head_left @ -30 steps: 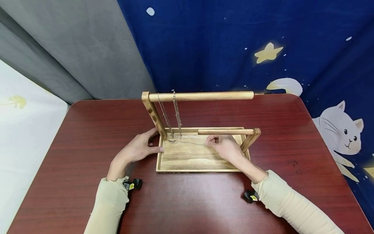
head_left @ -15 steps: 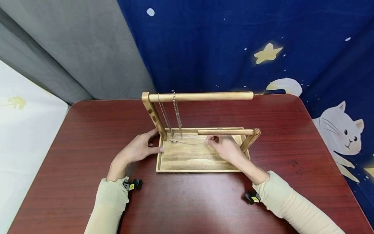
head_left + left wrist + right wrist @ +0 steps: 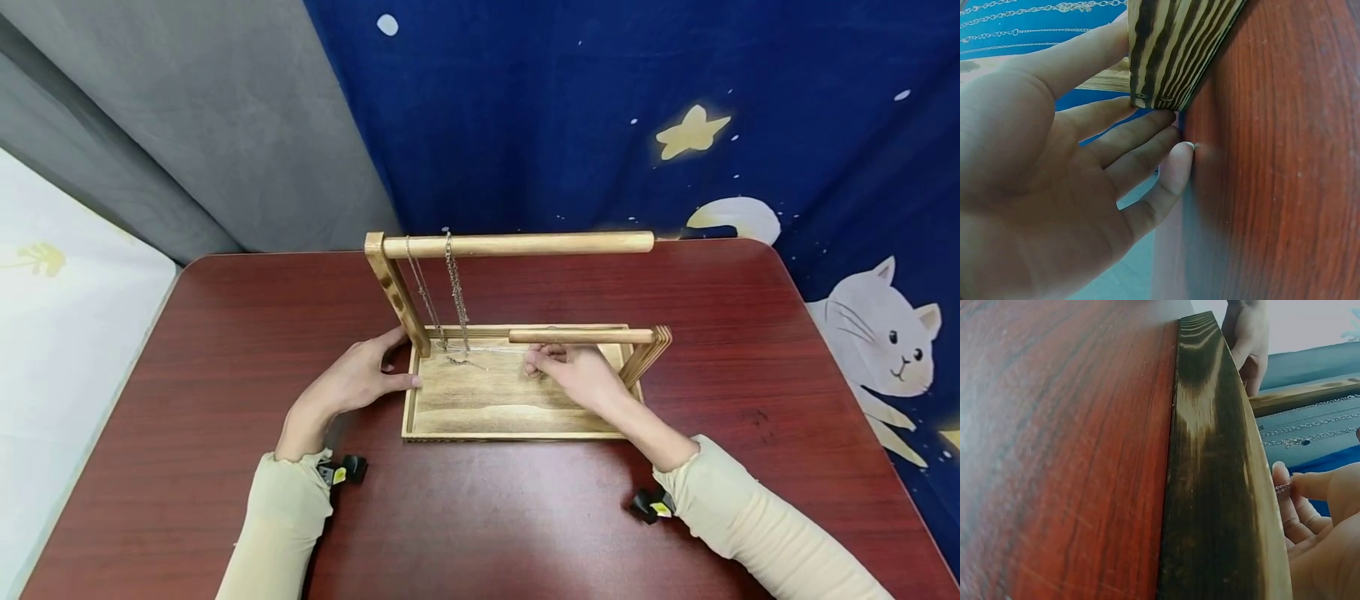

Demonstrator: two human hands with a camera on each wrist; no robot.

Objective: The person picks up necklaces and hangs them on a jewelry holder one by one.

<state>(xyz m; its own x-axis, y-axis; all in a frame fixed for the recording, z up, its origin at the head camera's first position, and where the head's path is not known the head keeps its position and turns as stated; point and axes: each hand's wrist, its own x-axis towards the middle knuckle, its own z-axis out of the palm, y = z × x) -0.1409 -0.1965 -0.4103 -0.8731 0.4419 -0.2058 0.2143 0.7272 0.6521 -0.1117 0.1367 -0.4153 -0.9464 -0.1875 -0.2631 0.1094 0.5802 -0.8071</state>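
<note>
A wooden tray stand (image 3: 517, 400) has a long upper bar (image 3: 525, 245) and a short lower bar (image 3: 573, 337). Thin chains (image 3: 457, 292) hang from the upper bar near its left post. My left hand (image 3: 352, 379) touches the tray's left end with thumb and fingers spread; in the left wrist view, the extended fingers (image 3: 1129, 147) reach the striped wooden end (image 3: 1175, 53). Just below the lower bar, my right hand (image 3: 581, 375) pinches a fine chain, whose links (image 3: 1282, 487) show between thumb and finger in the right wrist view. Part of that chain (image 3: 468, 363) lies over the tray.
The stand rests on a dark red table (image 3: 480, 517). A grey curtain (image 3: 247, 125) and a blue curtain with a star and cat (image 3: 562, 117) hang behind. The lower bar's slanted post (image 3: 647, 357) stands beside my right wrist.
The right fingertips have shifted slightly downward and changed their pinch. The chain's left end on the tray has slid a little to the right. My left hand stays at the tray's end.
</note>
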